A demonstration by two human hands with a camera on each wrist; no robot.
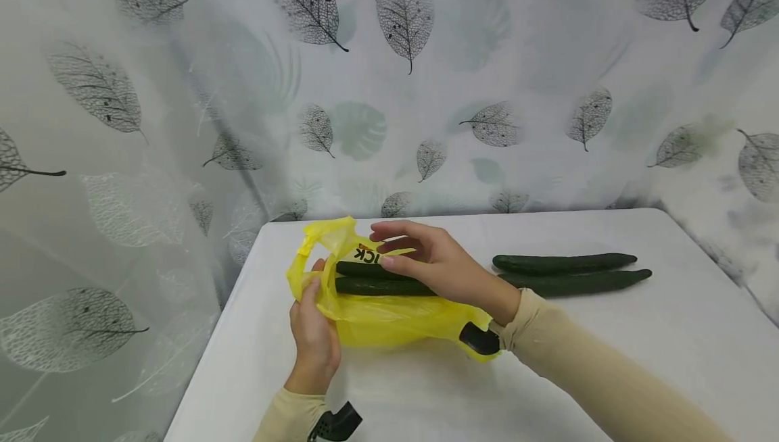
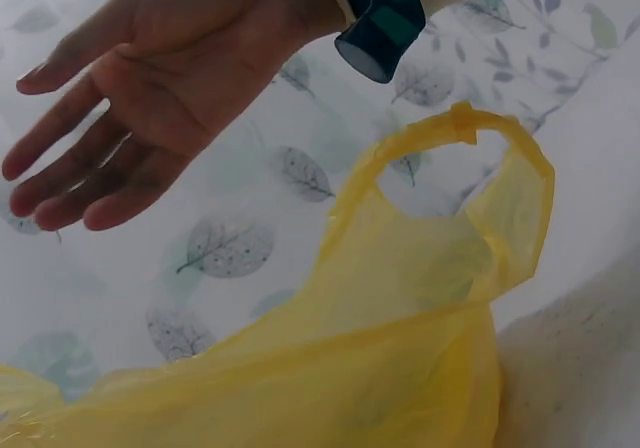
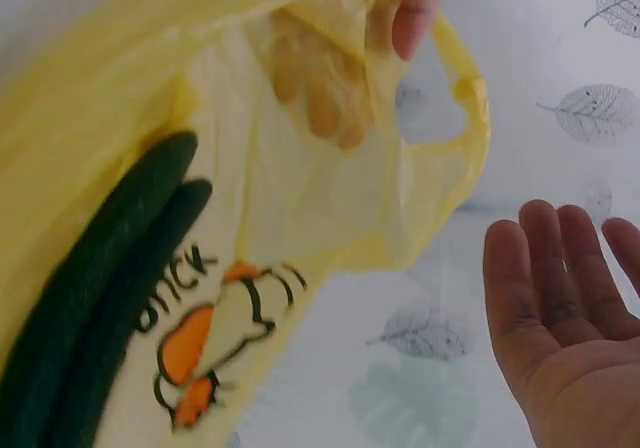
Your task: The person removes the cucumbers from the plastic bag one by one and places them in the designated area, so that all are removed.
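My left hand [image 1: 314, 337] grips the open end of a yellow plastic bag [image 1: 389, 324], its fingers behind the film, where they show through the bag [image 3: 340, 203] in the right wrist view. Two dark green cucumbers [image 1: 371, 286] lie side by side in the bag's mouth, their ends toward my left hand. Over the bag hovers my right hand [image 1: 441, 263], fingers spread and slightly bent, holding nothing; its palm [image 3: 590, 388] appears at the right wrist view's edge. In the left wrist view the right hand [image 2: 165, 93] is above the bag's handle [image 2: 540, 208].
Two more cucumbers [image 1: 562, 263] lie on the white table [image 1: 608, 340] to the right, partly behind my right forearm. A leaf-patterned curtain [image 1: 438, 90] hangs behind the table and along its sides.
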